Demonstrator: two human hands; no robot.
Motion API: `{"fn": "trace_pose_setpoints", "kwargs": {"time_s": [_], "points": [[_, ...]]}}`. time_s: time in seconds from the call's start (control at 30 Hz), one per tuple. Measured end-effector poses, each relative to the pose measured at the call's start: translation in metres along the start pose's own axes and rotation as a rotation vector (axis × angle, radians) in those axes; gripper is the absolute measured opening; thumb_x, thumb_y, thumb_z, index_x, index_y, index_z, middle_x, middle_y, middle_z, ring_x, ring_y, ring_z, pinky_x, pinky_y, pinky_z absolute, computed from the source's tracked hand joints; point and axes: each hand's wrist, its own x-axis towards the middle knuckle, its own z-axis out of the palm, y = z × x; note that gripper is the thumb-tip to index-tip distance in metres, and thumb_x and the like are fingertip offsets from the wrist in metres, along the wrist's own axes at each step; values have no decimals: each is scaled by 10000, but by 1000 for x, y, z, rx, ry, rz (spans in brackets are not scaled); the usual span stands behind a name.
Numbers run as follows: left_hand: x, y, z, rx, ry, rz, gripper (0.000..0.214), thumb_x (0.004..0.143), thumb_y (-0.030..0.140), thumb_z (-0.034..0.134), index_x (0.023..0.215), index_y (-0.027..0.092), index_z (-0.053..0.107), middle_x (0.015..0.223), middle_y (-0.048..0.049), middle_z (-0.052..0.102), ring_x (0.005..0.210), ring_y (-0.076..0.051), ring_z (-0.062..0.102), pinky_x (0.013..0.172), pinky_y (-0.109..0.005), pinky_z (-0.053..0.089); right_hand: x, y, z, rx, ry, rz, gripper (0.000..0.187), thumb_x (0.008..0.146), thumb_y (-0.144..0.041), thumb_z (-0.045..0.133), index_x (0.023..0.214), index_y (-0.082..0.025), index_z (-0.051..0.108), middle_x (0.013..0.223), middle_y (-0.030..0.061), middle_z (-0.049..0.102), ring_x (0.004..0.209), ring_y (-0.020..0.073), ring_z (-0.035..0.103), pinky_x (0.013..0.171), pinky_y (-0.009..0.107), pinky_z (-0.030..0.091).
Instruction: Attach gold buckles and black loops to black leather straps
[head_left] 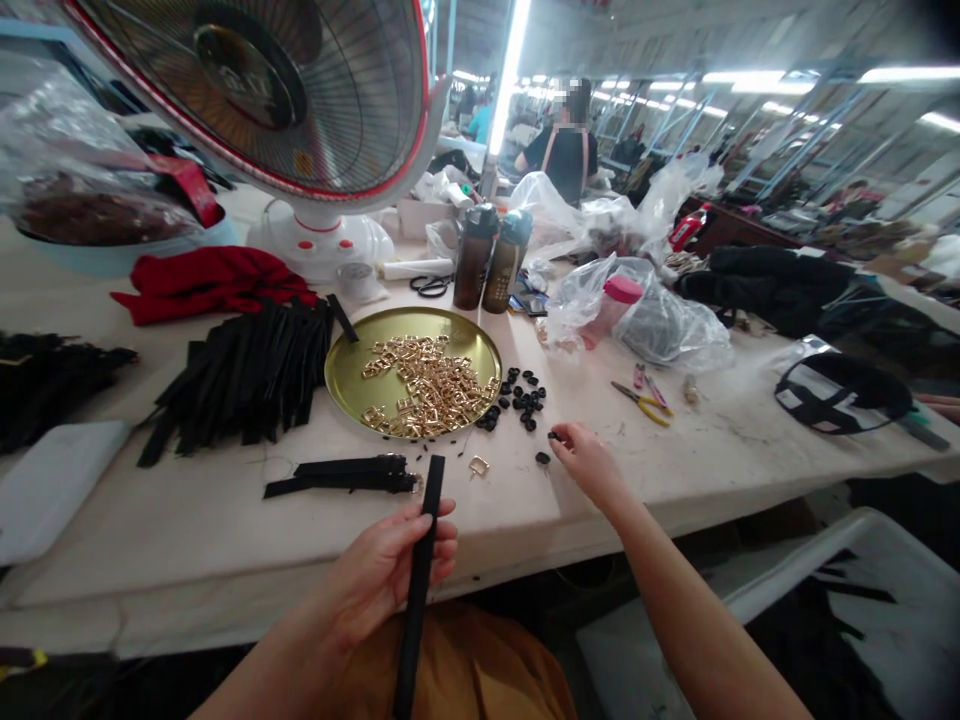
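My left hand (409, 555) is closed around a black strap (421, 580), held upright over the table's front edge with its lower end hanging to my lap. To the right, the fingertips of my right hand (583, 455) pinch a small black ring-like piece (554, 436). Another black piece (542, 459) lies just below those fingers, and several more (525, 395) are scattered beside the tray. One gold buckle (478, 466) rests on the table between my hands. Straps with buckles attached (345, 474) lie left of the held strap.
A gold round tray (346, 385) bears a heap of gold buckles (431, 390). Left of it is a pile of black straps (244, 375), with a fan (300, 120) behind. Yellow-handled pliers (649, 405), bottles (474, 262) and plastic bags (675, 320) stand rightward. A person (570, 150) is in the background.
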Motion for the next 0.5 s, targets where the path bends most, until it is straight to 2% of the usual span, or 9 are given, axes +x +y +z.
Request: {"fn": "trace_pose_setpoints", "kwargs": {"time_s": [0.1,0.17,0.27,0.4,0.5], "points": [[-2,-1,5,-8,-78,-42,313,766,56,491,1078,85,491,921,-131,629,784,-174,630,672,-281,521,-21,-26,-6,288,38,42,281,754,-342,497,977,-180,553,752,33,576,662,157,532,638,291,424],[-3,-2,7,-38,-147,-77,341,754,26,467,1089,86,484,991,-147,614,850,-194,621,696,-296,514,-39,-48,-3,578,-78,59,320,761,-378,485,1012,-189,550,699,14,552,633,147,517,598,277,428],[-5,-4,9,-60,-210,-110,348,747,17,457,1084,92,496,1022,-146,604,889,-198,610,716,-300,503,-63,-77,9,866,-237,126,292,746,-396,518,960,-207,584,655,-14,531,604,125,501,589,260,429],[-11,-4,10,-16,-245,-109,315,746,43,471,1050,104,521,1006,-122,600,876,-175,603,720,-285,488,-77,-98,29,1271,-256,385,229,675,-373,644,818,-205,580,684,-32,574,586,82,514,599,222,434],[-13,-4,9,127,-210,-61,275,754,104,484,1025,129,526,836,-48,602,680,-108,594,650,-256,476,-77,-107,38,1546,-264,581,234,596,-324,726,692,-181,567,693,-26,611,563,62,525,569,192,440]]}}
